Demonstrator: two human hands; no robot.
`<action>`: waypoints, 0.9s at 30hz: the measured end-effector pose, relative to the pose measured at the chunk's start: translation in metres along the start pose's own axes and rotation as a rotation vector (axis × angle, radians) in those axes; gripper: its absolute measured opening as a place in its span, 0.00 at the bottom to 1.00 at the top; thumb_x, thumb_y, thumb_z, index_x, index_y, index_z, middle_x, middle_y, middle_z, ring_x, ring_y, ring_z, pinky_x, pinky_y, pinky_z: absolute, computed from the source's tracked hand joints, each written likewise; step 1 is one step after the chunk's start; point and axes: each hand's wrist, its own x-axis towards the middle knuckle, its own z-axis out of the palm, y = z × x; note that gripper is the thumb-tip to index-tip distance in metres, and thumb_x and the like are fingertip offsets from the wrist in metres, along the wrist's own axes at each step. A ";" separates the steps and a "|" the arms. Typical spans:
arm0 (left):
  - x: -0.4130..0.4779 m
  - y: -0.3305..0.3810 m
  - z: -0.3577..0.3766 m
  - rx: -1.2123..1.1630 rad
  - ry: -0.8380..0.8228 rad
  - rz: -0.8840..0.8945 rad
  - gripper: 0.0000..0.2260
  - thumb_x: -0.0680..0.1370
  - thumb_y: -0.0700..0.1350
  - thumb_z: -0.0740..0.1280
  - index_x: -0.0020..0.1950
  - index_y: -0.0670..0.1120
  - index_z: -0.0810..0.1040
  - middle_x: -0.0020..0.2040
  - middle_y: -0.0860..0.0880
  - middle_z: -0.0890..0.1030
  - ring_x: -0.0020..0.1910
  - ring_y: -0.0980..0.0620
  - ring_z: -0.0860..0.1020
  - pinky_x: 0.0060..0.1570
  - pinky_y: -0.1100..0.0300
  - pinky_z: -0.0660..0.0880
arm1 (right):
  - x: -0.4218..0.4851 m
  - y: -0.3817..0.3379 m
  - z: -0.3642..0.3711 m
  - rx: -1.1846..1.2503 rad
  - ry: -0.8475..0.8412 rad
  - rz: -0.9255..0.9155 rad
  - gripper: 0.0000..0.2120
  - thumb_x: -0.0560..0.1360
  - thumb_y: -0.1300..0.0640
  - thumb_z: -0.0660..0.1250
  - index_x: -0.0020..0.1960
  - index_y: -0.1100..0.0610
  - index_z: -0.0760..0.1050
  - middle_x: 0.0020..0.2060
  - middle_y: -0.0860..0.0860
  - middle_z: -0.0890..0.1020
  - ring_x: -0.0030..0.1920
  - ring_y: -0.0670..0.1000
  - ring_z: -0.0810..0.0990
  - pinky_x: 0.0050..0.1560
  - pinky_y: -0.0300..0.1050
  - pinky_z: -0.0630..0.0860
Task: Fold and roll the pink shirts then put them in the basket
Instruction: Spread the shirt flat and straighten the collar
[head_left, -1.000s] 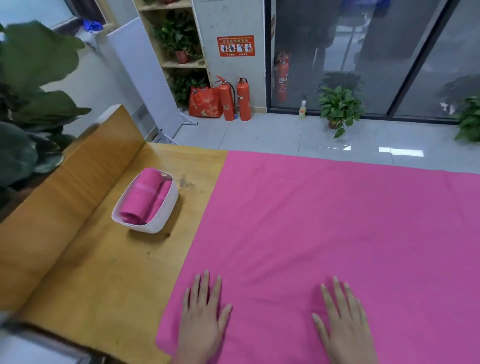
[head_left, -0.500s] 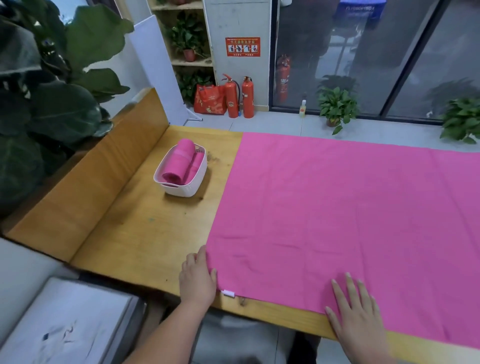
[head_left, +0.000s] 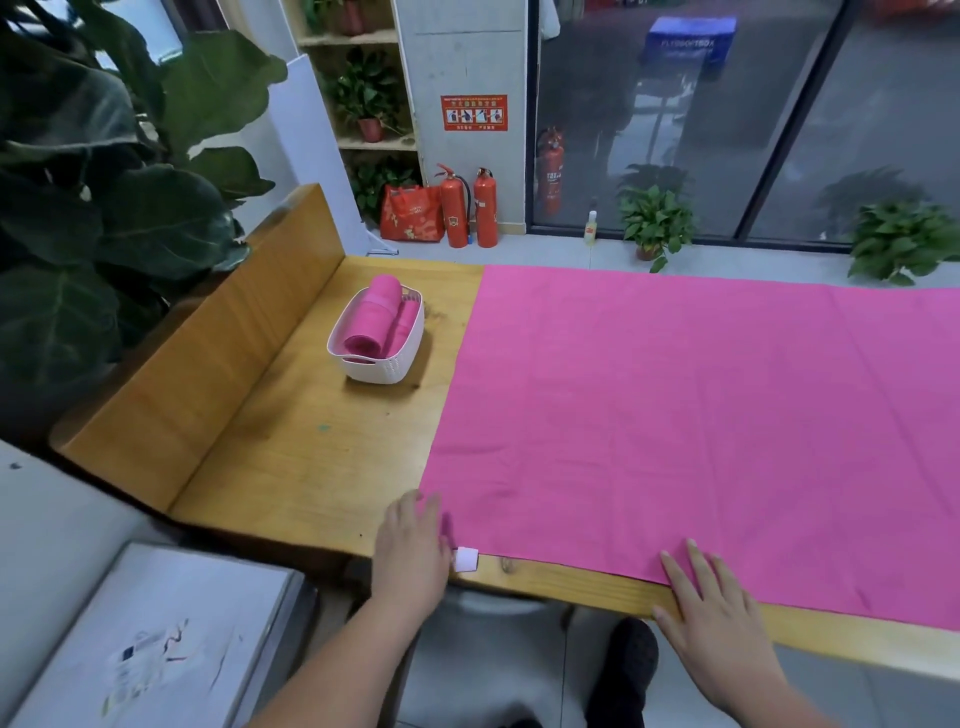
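Note:
A large pink cloth lies spread flat over the right part of the wooden table. My left hand rests at the cloth's near left corner, beside a small white tag; whether it pinches the corner I cannot tell. Flat on the cloth's near edge lies my right hand, fingers straight. A white basket stands on the table to the left of the cloth and holds two rolled pink shirts.
A raised wooden board runs along the table's left side, with a big leafy plant behind it. A white box sits low at the left. Beyond the table are fire extinguishers and potted plants.
Both hands have slid back from the middle of the cloth to its near edge. The left hand has gone to the near left corner. The view has pulled back from the table.

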 end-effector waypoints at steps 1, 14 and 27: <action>-0.009 0.005 0.007 0.025 -0.042 0.107 0.26 0.80 0.53 0.67 0.78 0.52 0.69 0.76 0.46 0.71 0.74 0.43 0.70 0.70 0.48 0.73 | -0.005 -0.001 0.002 0.006 -0.007 -0.018 0.40 0.79 0.26 0.43 0.80 0.46 0.68 0.81 0.53 0.66 0.78 0.62 0.68 0.67 0.64 0.75; -0.028 -0.006 0.028 0.318 -0.147 -0.047 0.26 0.78 0.65 0.67 0.71 0.53 0.76 0.72 0.44 0.76 0.65 0.31 0.75 0.56 0.33 0.75 | -0.023 0.039 -0.024 0.099 -0.066 0.147 0.49 0.70 0.22 0.28 0.86 0.42 0.49 0.86 0.55 0.46 0.83 0.63 0.52 0.79 0.59 0.62; -0.030 0.209 0.059 0.306 -0.183 0.188 0.28 0.69 0.57 0.79 0.67 0.49 0.82 0.68 0.40 0.80 0.65 0.34 0.79 0.61 0.34 0.78 | -0.043 0.234 -0.019 0.001 -0.196 0.148 0.40 0.80 0.26 0.41 0.79 0.47 0.71 0.77 0.65 0.70 0.72 0.71 0.73 0.66 0.72 0.74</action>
